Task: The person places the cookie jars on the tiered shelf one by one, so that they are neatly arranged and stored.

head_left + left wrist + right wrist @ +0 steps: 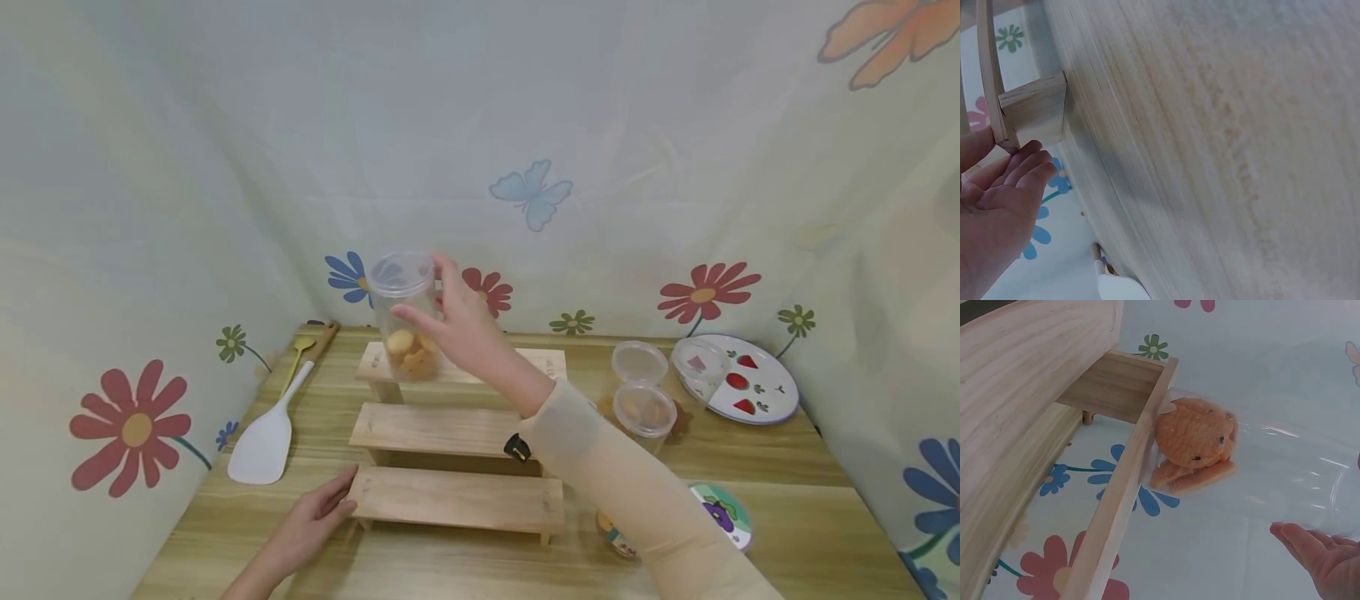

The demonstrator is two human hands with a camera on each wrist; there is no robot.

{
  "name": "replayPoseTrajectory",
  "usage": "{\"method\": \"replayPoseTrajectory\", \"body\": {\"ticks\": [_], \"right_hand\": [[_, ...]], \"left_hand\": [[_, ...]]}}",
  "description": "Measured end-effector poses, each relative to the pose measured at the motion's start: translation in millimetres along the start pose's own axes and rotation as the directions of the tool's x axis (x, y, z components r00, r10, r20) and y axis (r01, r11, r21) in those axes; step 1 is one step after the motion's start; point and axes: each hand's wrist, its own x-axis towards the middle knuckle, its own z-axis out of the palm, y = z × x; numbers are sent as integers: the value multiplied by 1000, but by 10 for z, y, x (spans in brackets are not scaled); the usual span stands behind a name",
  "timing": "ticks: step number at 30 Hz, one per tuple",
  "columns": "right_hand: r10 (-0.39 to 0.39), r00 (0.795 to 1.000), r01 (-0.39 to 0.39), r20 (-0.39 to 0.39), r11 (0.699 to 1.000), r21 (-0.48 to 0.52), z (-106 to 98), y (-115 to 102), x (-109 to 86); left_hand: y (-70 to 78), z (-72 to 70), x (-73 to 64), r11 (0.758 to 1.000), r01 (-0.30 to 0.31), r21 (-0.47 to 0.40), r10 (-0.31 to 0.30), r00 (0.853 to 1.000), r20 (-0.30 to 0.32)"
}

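A tall clear plastic jar (393, 312) with several small orange-brown cookies (412, 354) at its bottom is in my right hand (468, 329). Thumb and fingers grip it near its lidded top. In the right wrist view the base of the jar is right at the edge of the top board (1119, 481), which belongs to a three-step wooden stand (457, 496). My left hand (311, 521) pinches the left end of the lowest step. The left wrist view shows thumb and fingertips at the corner of that board (994, 87).
At the left lie a white spatula (262, 446) and a small yellow utensil (294, 362). On the right stand clear lidded containers (645, 408) and a fruit-patterned plate (776, 387). A round printed lid (723, 512) and a small container (617, 537) show beside my right sleeve.
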Motion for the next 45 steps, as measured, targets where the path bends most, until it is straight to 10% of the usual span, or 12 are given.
{"method": "replayPoseTrajectory", "body": {"ticks": [45], "right_hand": [[-1, 1000, -3, -19, 985, -175, -76, -77, -22]], "left_hand": [[-27, -4, 15, 1000, 4, -18, -4, 1000, 12]]}}
